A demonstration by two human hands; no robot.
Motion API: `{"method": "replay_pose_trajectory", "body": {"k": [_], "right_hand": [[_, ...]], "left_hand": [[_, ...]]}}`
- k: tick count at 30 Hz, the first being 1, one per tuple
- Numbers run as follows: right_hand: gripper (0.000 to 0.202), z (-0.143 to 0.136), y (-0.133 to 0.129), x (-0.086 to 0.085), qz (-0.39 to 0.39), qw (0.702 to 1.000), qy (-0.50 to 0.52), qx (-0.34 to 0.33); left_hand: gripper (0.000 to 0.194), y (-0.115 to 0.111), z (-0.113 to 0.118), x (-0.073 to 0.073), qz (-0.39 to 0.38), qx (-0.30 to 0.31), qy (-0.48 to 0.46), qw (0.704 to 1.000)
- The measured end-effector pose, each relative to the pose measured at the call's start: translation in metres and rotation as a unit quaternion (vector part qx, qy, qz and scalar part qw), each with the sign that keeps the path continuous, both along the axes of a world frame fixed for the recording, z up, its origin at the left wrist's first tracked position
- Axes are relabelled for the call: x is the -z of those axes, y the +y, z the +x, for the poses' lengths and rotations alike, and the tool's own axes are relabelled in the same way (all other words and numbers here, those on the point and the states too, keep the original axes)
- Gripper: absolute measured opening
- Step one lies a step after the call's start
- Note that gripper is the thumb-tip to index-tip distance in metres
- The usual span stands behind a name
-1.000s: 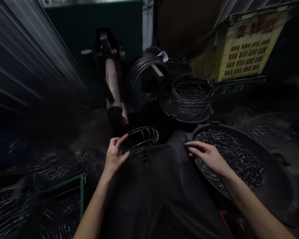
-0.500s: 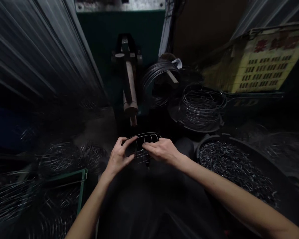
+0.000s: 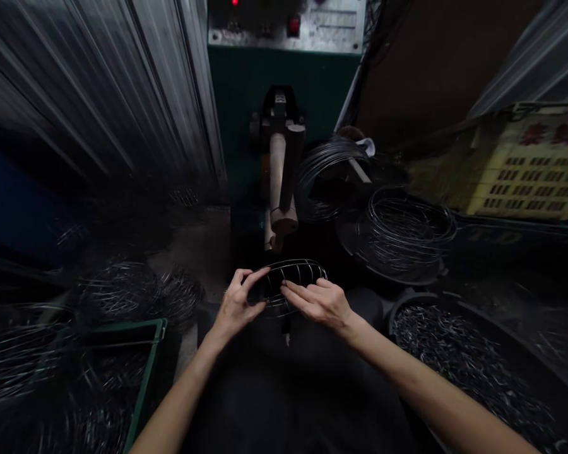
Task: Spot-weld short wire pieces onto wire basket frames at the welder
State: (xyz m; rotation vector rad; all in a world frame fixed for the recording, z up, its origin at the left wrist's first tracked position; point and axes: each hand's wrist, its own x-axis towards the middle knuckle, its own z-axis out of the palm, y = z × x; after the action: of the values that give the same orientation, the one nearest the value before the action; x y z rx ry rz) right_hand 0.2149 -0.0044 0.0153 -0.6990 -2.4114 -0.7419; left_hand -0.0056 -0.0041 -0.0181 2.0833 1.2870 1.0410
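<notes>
The right hand (image 3: 322, 304), previously beside the round tub (image 3: 525, 356) of short, bent metal pieces (image 3: 464, 359), now meets the ring-shaped wire frame (image 3: 299, 273) (thin, bright, cross-ribbed); its grip cannot be determined. The left hand (image 3: 239, 302) grips the frame's near-left side, below the cylindrical machine arm (image 3: 278, 170). The green crate (image 3: 146, 378) contains wirework (image 3: 108, 378).

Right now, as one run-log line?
left hand: holds wire frame; right hand: at wire frame; machine: ahead, red light lit; pan: metal bits
</notes>
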Motion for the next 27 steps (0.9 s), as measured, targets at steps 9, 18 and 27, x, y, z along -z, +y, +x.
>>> {"method": "replay_pose_trajectory", "body": {"k": [9,18,27], "right_hand": [[0.018,-0.004,0.004,0.002,0.027,0.999,-0.014,0.030],[0.017,-0.004,0.012,0.010,0.051,0.999,0.002,0.016],[0.018,-0.004,0.014,0.016,0.055,0.998,-0.003,0.013]], "left_hand": [[0.068,0.013,-0.001,0.012,0.063,0.004,0.033,0.997],[0.065,0.021,-0.003,0.017,0.067,-0.006,0.031,0.997],[0.069,0.022,-0.004,0.025,0.074,-0.006,0.052,0.996]]}}
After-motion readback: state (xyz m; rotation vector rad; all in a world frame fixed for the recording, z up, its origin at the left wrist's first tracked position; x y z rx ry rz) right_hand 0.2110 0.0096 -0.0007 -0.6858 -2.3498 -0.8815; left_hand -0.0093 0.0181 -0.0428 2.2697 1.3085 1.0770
